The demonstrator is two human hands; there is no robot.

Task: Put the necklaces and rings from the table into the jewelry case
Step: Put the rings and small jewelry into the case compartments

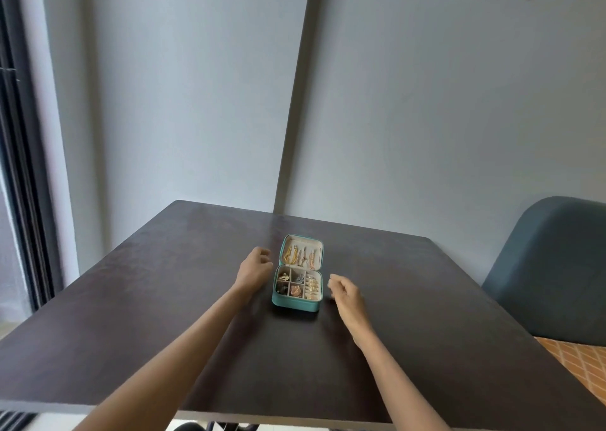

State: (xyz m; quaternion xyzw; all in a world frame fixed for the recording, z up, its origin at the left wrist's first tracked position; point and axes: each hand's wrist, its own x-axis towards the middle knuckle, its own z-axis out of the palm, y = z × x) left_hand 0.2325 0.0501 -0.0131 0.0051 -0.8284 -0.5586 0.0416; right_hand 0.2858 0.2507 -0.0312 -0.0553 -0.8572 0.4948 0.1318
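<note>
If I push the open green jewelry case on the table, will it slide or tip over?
The jewelry case lies flat and low on the smooth dark table, so it would probably slide, not tip. Its lid lies open, so it may flap. Both hands hold nothing.

Open teal jewelry case (pixel 296 303) on dark table (pixel 131 299), empty loosely curled hands either side.
</note>
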